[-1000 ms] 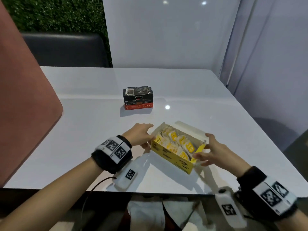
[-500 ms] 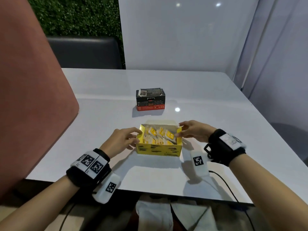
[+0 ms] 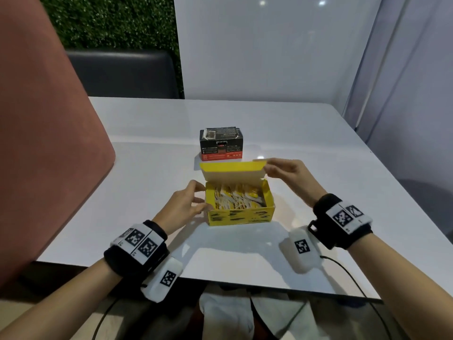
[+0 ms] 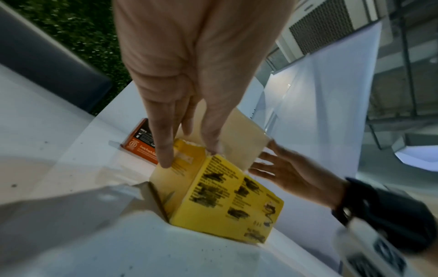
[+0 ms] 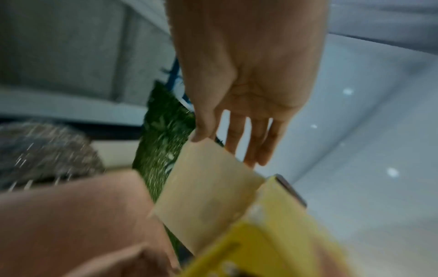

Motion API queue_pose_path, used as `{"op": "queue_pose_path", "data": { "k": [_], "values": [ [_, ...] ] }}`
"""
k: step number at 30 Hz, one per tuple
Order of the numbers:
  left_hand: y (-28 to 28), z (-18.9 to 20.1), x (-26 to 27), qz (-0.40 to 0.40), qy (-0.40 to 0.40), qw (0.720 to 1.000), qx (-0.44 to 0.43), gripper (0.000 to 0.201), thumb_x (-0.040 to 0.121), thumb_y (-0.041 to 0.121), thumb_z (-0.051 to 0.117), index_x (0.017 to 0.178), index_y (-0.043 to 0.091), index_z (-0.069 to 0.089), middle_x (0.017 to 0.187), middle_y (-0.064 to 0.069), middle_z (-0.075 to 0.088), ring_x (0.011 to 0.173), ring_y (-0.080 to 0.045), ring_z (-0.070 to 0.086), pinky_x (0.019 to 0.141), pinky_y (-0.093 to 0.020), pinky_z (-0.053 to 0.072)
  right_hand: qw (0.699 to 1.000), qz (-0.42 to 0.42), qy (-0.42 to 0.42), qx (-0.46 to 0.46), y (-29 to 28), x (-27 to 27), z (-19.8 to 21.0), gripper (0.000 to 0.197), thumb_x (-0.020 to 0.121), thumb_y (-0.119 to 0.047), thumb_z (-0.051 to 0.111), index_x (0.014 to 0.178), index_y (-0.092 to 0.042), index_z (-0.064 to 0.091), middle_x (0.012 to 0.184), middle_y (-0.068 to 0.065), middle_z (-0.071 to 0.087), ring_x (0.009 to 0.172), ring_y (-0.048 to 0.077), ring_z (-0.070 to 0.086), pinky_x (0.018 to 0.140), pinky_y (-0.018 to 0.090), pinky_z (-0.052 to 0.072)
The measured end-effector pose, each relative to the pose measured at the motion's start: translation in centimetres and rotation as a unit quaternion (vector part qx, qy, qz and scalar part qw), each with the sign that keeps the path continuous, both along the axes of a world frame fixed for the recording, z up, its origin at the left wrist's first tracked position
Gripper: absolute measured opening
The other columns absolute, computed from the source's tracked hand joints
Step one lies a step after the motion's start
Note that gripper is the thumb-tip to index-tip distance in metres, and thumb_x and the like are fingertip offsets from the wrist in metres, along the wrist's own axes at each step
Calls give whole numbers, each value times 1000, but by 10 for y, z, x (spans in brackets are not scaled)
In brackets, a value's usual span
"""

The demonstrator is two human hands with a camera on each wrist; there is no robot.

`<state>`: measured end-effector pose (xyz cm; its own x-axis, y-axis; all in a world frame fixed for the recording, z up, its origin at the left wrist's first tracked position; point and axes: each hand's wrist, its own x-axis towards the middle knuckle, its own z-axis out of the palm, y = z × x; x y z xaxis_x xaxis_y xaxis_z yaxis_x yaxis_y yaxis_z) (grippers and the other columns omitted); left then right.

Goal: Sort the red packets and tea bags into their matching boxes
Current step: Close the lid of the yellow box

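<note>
Fingers (image 4: 163, 150) of left hand (image 3: 182, 208) rest straight against the left end wall of the yellow box (image 3: 240, 214), thumb on the near corner of that wall; nothing gripped, hand just braces the box. Wrist view confirms: index tip flat on the side panel, thumb at the top corner.

Left of all this: a big pink-brown panel (image 3: 44, 143) rising at the surface's edge, a dark chair back (image 3: 122, 74) behind it, green hedge wall (image 3: 117, 20) further back.

Yellow box sits on the white surface (image 3: 147, 143), near the front edge, roughly centre. Open top. Tea bags (image 3: 236, 198) packed inside, white and yellow, strings tangled on top. Lid (image 3: 232, 171) hinged at the far wall, standing up, tilted slightly toward the person; plain cardboard underside faces the camera, yellow strip along the top edge.

Black box with a red band (image 3: 221, 143) stands directly behind the yellow one, near but apart from it. Its top looks shut. Red packets: can't see any from here.

Right hand (image 3: 286, 171) is on the lid's right-hand top corner. Thumb on the inner face, fingers straight and spread behind the flap, so the corner is pinched lightly between them. Right wrist view is blurred but shows the same thumb-on-flap contact.

Both wrists carry black bands with printed marker tags; a cable (image 3: 355, 278) trails off the right one over the surface's edge.
</note>
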<state>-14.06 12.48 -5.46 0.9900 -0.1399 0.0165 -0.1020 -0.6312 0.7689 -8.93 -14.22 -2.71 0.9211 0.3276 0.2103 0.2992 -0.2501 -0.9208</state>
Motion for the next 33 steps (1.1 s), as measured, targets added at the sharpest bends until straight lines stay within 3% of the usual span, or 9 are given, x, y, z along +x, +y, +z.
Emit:
{"op": "queue_pose_path", "data": {
  "k": [2,4,7,10,12,16,21,30,33],
  "values": [
    [2,4,4,-31,43,998,-15,84,75,22,75,138,12,21,152,-4,28,132,-18,41,99,-30,45,997,41,-35,-59,-10,-8,-3,25,90,-13,57,112,-17,68,113,2,69,106,8,64,95,22,49],
    [3,9,8,-64,71,995,9,118,71,22,78,148,18,-11,158,-3,11,140,-19,27,107,-28,33,987,56,-67,-134,-19,-14,-9,28,89,-8,59,113,-19,67,117,-3,67,107,6,63,97,23,49],
    [2,11,16,-100,63,989,87,122,77,19,75,143,24,-27,158,-2,13,135,-22,35,104,-26,34,959,77,-101,-255,-26,-23,-13,43,90,-7,57,126,-31,55,131,-7,57,120,9,54,105,27,43],
    [0,10,23,-103,59,991,57,121,75,16,76,145,24,-23,148,-2,29,126,-17,41,98,-23,36,931,118,-115,-324,-15,-36,-5,51,91,-17,45,138,-35,39,146,-7,41,135,7,31,112,30,23],
    [-1,9,24,-107,57,992,46,122,72,17,79,147,23,-18,140,-2,33,122,-15,41,97,-26,39,918,127,-121,-356,1,-43,-3,46,95,-25,48,140,-31,38,147,-8,39,138,6,27,112,31,24],
    [3,5,25,-120,34,990,69,111,70,22,80,150,26,4,138,-4,33,127,-19,40,106,-38,40,882,93,-210,-411,22,-47,-5,35,96,-25,49,131,-25,54,138,-3,52,129,17,49,103,37,44],
    [6,1,26,-138,25,987,76,82,73,19,78,143,23,35,130,3,30,119,-11,39,107,-24,34,876,79,-195,-434,23,-47,5,35,96,-23,48,130,-28,54,138,-4,52,120,25,56,98,37,47],
    [3,-3,28,-139,35,986,89,81,71,23,79,141,21,39,128,4,28,119,-14,43,109,-28,35,862,101,-189,-459,21,-49,-10,35,97,-21,47,132,-25,53,143,-4,47,134,15,42,104,39,43],
    [5,5,32,-155,70,974,148,82,72,37,76,143,25,36,137,3,27,126,-18,39,109,-32,36,841,115,-192,-492,21,-53,-15,35,97,-20,45,130,-24,54,140,2,51,132,19,44,98,41,47]
  ]
}}
